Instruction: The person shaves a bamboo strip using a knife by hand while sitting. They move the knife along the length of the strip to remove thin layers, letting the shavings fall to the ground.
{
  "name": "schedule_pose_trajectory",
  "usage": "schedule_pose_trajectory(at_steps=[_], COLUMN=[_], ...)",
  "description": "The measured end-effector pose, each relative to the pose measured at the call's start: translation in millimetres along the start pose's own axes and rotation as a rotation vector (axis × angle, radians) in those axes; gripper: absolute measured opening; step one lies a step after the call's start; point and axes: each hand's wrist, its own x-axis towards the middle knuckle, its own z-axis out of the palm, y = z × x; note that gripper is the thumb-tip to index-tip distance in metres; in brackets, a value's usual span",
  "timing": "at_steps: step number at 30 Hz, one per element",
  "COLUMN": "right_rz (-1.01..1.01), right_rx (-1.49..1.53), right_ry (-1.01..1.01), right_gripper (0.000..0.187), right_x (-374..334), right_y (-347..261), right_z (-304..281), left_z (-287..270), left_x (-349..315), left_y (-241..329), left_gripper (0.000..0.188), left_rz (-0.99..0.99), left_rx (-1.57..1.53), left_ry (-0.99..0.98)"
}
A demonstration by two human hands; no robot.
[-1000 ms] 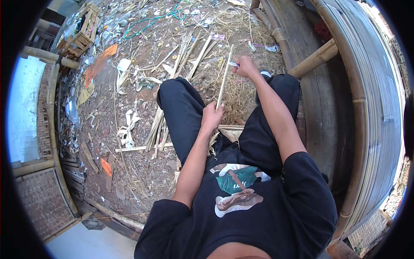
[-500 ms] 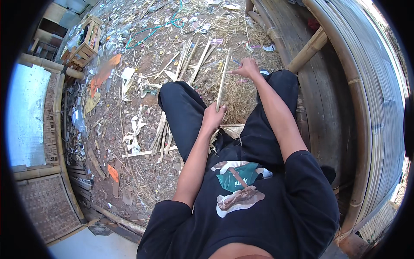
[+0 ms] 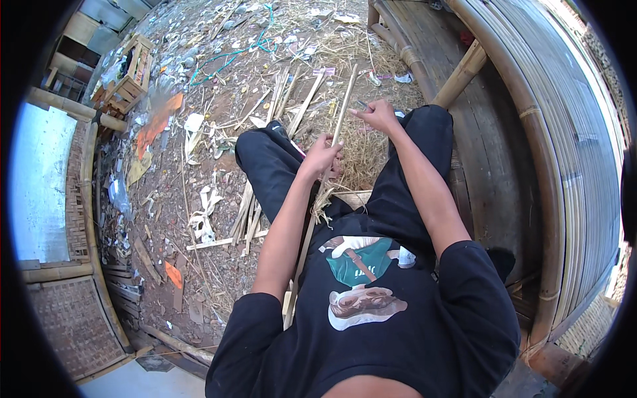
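Note:
My left hand (image 3: 321,158) is closed round a long, thin bamboo strip (image 3: 344,106) above my lap. The strip slants from beyond my knees down past my left forearm, along the side of my shirt. In my right hand (image 3: 378,116), closed, is a small tool with a thin grey blade (image 3: 361,104), which looks like a knife. Its tip points left at the strip's upper part, with a narrow gap between them. Most of its handle is hidden by my fingers. Curled shavings (image 3: 322,205) hang by the strip, below my left hand.
More split bamboo strips (image 3: 247,215) lie on the littered ground beside my left knee and ahead. Dry straw-like shavings (image 3: 365,159) are heaped between my legs. A bamboo-framed bench (image 3: 494,152) runs along my right. A wooden crate (image 3: 129,76) stands far left.
My left hand has moved forward, away from my body, and more of the strip now shows behind it by my left forearm. The right hand has shifted only slightly, still holding the blade.

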Motion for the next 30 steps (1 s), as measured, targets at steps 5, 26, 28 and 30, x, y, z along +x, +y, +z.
schedule_pose_trajectory(at_steps=[5, 26, 28, 30], right_rz=[-0.03, -0.42, -0.429, -0.418], right_rx=[0.039, -0.436, -0.403, -0.395], right_ry=[-0.073, -0.317, -0.305, -0.273], right_gripper=[0.052, 0.028, 0.027, 0.028], right_x=[-12, 1, 5, 10], right_y=[-7, -162, -161, -160], right_z=[-3, -189, -186, -175], left_z=[-6, -23, -17, -13], left_x=[29, 82, 80, 77], left_y=[15, 72, 68, 64], left_gripper=[0.029, 0.022, 0.019, 0.018], left_rz=[0.045, 0.195, 0.189, 0.219], left_rx=[0.043, -0.293, -0.392, -0.519], left_ry=[-0.057, -0.457, -0.421, -0.44])
